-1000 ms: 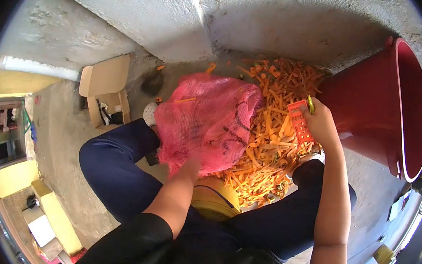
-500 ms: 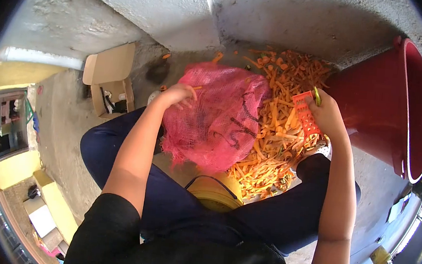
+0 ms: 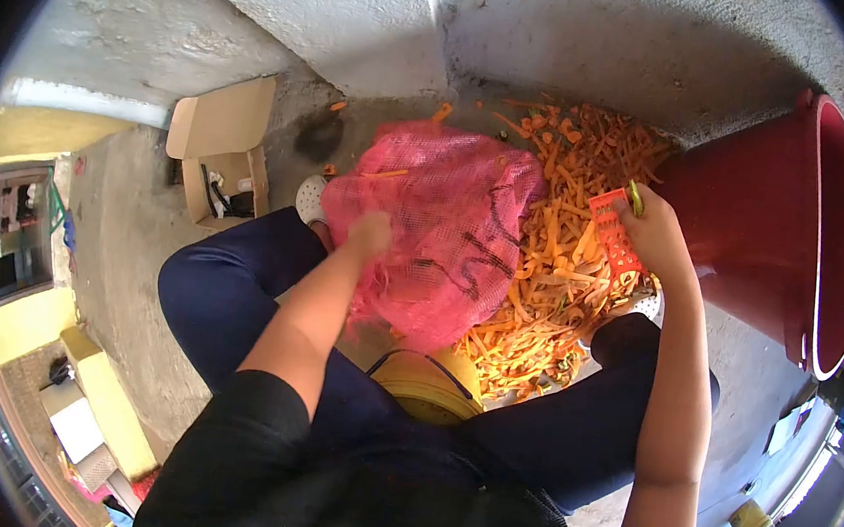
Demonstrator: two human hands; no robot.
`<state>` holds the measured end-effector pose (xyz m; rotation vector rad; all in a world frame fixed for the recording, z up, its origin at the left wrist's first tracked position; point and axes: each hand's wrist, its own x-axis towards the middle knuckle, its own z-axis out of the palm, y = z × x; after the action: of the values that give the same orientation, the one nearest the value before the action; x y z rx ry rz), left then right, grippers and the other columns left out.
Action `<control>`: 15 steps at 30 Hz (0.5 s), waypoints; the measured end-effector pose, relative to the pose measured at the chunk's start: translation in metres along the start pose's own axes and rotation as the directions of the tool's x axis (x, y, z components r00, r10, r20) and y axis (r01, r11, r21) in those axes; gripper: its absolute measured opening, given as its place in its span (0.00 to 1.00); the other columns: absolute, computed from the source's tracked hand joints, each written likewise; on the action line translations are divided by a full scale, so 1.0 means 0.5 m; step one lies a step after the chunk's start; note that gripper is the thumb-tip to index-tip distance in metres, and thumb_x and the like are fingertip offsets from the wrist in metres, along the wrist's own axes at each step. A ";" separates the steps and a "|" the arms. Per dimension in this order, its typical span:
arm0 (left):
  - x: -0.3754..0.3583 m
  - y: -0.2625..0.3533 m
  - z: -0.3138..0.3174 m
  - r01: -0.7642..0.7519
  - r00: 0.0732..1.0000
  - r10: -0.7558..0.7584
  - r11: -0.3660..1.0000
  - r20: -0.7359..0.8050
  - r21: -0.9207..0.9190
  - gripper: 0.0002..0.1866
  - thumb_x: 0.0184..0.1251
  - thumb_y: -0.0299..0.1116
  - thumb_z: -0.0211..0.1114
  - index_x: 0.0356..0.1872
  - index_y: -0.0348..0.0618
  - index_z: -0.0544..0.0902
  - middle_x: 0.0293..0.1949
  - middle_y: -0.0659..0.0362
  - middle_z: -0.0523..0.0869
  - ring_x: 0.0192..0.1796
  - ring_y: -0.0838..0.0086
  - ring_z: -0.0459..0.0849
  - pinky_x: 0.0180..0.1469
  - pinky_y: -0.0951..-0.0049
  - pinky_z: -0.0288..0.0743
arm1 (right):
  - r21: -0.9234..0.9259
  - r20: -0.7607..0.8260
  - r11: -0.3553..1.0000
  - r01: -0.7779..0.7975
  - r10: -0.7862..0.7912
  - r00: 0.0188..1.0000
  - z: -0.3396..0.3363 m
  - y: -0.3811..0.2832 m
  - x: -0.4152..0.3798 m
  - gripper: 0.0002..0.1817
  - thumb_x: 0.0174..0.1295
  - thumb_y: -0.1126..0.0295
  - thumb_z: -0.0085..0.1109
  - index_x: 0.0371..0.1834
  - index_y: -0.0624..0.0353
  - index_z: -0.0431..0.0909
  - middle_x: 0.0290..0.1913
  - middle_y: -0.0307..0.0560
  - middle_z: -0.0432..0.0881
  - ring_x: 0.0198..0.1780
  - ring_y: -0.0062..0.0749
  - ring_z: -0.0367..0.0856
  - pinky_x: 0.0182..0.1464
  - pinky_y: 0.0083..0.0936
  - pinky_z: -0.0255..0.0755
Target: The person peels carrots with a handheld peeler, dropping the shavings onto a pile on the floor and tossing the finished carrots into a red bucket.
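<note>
A pink mesh sack [image 3: 444, 235] with dark markings lies on the floor before me. My left hand [image 3: 373, 231] is at the sack's left part, its fingers blurred and partly hidden. An orange peel strip lies on the sack above that hand. My right hand [image 3: 646, 228] is closed around a tool with an orange perforated plate [image 3: 615, 232] and a yellow-green part near the thumb. This tool is over a heap of orange peelings [image 3: 556, 275] to the right of the sack.
A large red bucket [image 3: 757, 223] leans at the right. A yellow bucket [image 3: 426, 384] stands between my legs. An open cardboard box [image 3: 223, 181] sits at the upper left by the wall [image 3: 363, 17]. A few peel scraps dot the floor near the sack.
My left hand has moved right and down over the sack, and its spread fingers are now blurred. The sack's left edge has shifted. My right hand has barely moved.
</note>
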<state>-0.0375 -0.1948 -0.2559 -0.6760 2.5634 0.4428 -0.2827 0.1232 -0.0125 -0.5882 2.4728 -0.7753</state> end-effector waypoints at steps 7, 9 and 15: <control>0.014 0.004 -0.078 0.525 0.844 -0.309 0.305 0.439 -0.794 0.17 0.63 0.42 0.45 0.37 0.40 0.76 0.35 0.55 0.80 0.38 0.68 0.80 0.42 0.58 0.71 | 0.006 0.034 1.000 -0.025 0.025 0.999 0.005 -0.006 0.005 0.13 0.55 0.65 0.51 0.36 0.66 0.70 0.30 0.63 0.74 0.36 0.58 0.71 0.38 0.38 0.65; -0.008 -0.022 0.037 0.495 0.853 -0.245 0.104 0.461 -0.862 0.15 0.63 0.40 0.45 0.39 0.41 0.75 0.34 0.57 0.80 0.36 0.70 0.80 0.41 0.60 0.72 | -0.003 0.036 1.000 -0.022 0.022 0.999 0.005 -0.009 0.005 0.13 0.55 0.65 0.51 0.36 0.66 0.70 0.30 0.63 0.74 0.36 0.58 0.71 0.38 0.38 0.65; -0.113 0.004 0.114 0.678 0.734 -0.269 0.344 0.624 -0.649 0.15 0.58 0.34 0.50 0.45 0.41 0.73 0.40 0.56 0.78 0.42 0.65 0.77 0.44 0.62 0.72 | -0.029 0.020 0.998 0.050 -0.050 0.999 0.012 -0.004 0.006 0.12 0.57 0.67 0.51 0.32 0.67 0.68 0.24 0.54 0.71 0.25 0.35 0.65 0.33 0.30 0.64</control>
<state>0.0249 -0.1484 -0.2759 -1.4544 1.4261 1.5004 -0.2812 0.1180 -0.0166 -0.6677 2.4640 -0.7491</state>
